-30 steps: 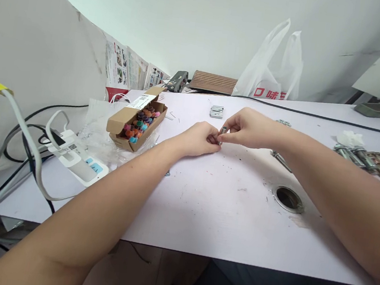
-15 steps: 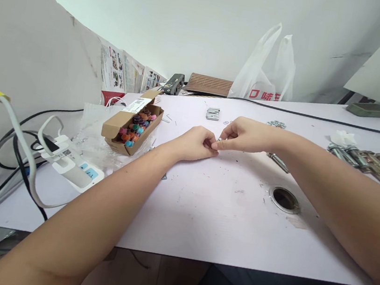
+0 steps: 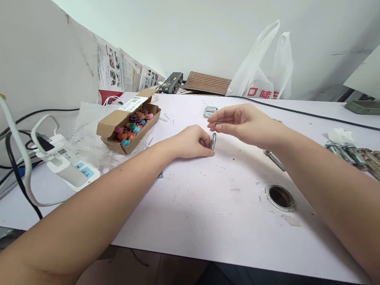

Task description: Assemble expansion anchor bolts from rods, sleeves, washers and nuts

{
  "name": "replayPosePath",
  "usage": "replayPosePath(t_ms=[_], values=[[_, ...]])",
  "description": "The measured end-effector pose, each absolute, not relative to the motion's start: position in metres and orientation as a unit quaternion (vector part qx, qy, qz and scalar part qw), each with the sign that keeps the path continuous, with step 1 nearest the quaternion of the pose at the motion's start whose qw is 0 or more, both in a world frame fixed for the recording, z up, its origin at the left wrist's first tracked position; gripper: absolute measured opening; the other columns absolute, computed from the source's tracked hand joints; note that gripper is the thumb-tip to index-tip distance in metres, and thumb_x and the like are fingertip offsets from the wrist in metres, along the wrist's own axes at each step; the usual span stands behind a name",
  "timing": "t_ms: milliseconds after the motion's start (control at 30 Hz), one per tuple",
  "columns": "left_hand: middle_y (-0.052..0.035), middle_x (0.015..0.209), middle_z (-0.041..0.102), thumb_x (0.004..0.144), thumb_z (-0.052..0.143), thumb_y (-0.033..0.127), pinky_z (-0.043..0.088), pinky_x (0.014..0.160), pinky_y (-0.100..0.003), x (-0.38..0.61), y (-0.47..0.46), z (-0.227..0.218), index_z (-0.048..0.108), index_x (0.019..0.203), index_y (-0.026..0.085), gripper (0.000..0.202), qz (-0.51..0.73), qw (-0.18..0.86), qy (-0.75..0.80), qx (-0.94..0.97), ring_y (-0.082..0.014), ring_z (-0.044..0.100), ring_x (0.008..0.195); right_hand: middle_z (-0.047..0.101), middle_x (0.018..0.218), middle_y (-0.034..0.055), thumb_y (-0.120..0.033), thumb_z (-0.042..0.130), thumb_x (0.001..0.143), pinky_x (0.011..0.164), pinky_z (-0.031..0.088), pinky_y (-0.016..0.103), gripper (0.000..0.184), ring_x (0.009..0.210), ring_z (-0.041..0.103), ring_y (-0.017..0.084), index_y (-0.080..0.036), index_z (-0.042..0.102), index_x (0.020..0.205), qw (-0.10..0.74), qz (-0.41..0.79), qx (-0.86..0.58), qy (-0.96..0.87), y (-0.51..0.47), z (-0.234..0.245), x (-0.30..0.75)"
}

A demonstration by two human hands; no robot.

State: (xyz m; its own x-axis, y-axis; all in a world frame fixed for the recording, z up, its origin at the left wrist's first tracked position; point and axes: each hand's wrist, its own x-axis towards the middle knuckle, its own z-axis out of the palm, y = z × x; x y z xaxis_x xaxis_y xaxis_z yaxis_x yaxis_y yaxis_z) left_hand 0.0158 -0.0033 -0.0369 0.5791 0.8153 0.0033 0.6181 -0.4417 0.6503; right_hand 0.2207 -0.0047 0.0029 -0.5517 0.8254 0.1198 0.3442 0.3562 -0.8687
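Note:
My left hand (image 3: 195,142) rests on the white table with its fingers closed around a small shiny metal sleeve (image 3: 213,141), which stands upright between thumb and fingertips. Just above the sleeve is my right hand (image 3: 237,121), thumb and fingers brought close together; a thin dark bit shows between them, too small to name. Several similar metal sleeves (image 3: 210,112) lie behind the hands, partly hidden by the right fingers. Under my right forearm, a metal bolt (image 3: 275,160) lies on the table.
At the left, an open cardboard box (image 3: 130,129) of colourful capped items sits on bubble wrap, near a white power strip (image 3: 73,168) with cables. Several large bolts (image 3: 367,160) lie at the right. A round metal-rimmed hole (image 3: 280,197) pierces the table. Behind stands a plastic bag (image 3: 261,72).
My right hand has lifted slightly up and away from my left fingertips. The metal sleeve in my left hand now shows upright. The view has shifted slightly.

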Motion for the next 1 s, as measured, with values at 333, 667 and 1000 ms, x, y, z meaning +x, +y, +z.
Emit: replayPosePath(t_ms=[333,667,1000], values=[[0.0002,0.066,0.065,0.065,0.075,0.036,0.041,0.059,-0.029,0.016,-0.002,-0.039,0.074,0.072,0.017,0.02,0.175,0.359,0.466,0.789,-0.0139,0.055,0.062,0.075,0.107,0.0047,-0.03,0.073,0.081,0.088,0.055,0.033,0.032,0.102,0.069,0.022,-0.023,0.075,0.112,0.165,0.426,-0.393,-0.798,-0.009,0.01,0.22],[0.0,0.065,0.064,0.062,0.074,0.036,0.042,0.054,-0.028,0.023,-0.005,-0.041,0.072,0.07,0.018,0.019,0.186,0.341,0.497,0.776,-0.0154,0.057,0.061,0.075,0.104,0.0006,-0.022,0.061,0.083,0.082,0.05,0.033,0.028,0.096,0.067,0.021,-0.026,0.079,0.104,0.128,0.245,-0.367,-0.888,-0.02,0.018,0.209],[-0.0023,0.067,0.064,0.058,0.074,0.023,0.043,0.054,-0.028,0.032,-0.001,-0.049,0.067,0.065,0.018,0.011,0.239,0.31,0.48,0.785,-0.0184,0.057,0.068,0.046,0.055,0.0036,-0.026,0.069,0.075,0.063,0.032,0.034,0.017,0.064,0.049,0.02,-0.024,0.064,0.059,0.088,0.141,-0.449,-0.878,-0.029,0.017,0.195]])
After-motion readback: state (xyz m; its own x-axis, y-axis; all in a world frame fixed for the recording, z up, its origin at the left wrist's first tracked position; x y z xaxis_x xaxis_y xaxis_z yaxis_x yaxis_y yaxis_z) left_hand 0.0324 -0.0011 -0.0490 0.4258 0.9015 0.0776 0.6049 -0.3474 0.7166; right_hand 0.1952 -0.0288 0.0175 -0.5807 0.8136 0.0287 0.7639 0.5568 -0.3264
